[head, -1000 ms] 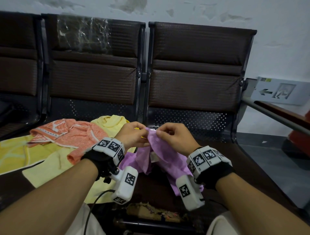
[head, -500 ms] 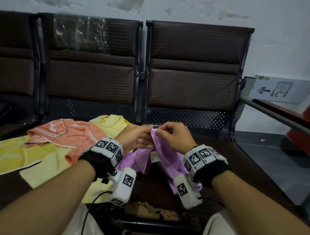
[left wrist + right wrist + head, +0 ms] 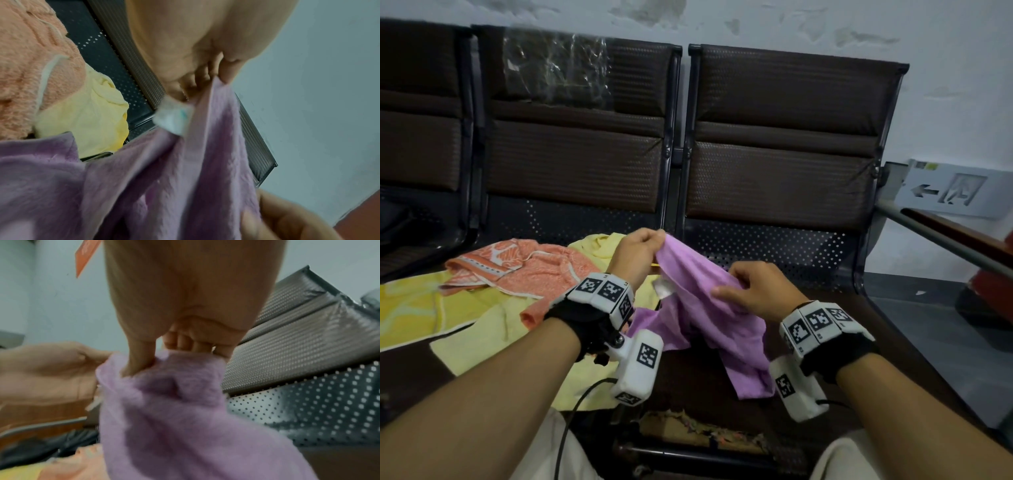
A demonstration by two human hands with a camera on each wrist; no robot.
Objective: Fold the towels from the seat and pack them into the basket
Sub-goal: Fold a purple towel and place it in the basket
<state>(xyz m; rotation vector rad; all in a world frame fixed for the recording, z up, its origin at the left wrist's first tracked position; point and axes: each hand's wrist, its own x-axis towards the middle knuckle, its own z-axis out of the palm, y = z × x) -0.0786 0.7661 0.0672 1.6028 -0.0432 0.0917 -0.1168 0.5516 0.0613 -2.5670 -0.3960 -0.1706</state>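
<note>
A purple towel (image 3: 698, 301) hangs between my hands above the brown seat (image 3: 859, 329). My left hand (image 3: 643, 246) pinches its top edge near a white label (image 3: 664, 287); the left wrist view shows the pinch on the purple towel (image 3: 205, 146). My right hand (image 3: 753, 286) grips the same edge lower and to the right, its fingers curled into the purple towel (image 3: 174, 402). An orange towel (image 3: 530, 270), a pale yellow towel (image 3: 493, 339) and a brighter yellow one (image 3: 407, 308) lie on the seat to the left. No basket is in view.
Dark padded backrests (image 3: 784, 137) stand behind the seats, one with plastic wrap (image 3: 554, 75). A metal armrest (image 3: 941, 243) runs at the right, with grey floor (image 3: 941, 342) beyond. The seat's front edge (image 3: 688, 431) is torn. A cable (image 3: 571, 418) hangs from my left wrist camera.
My hands have drawn apart along the towel's edge: the left rose and stayed at the corner, the right slid down and right, spreading the purple cloth.
</note>
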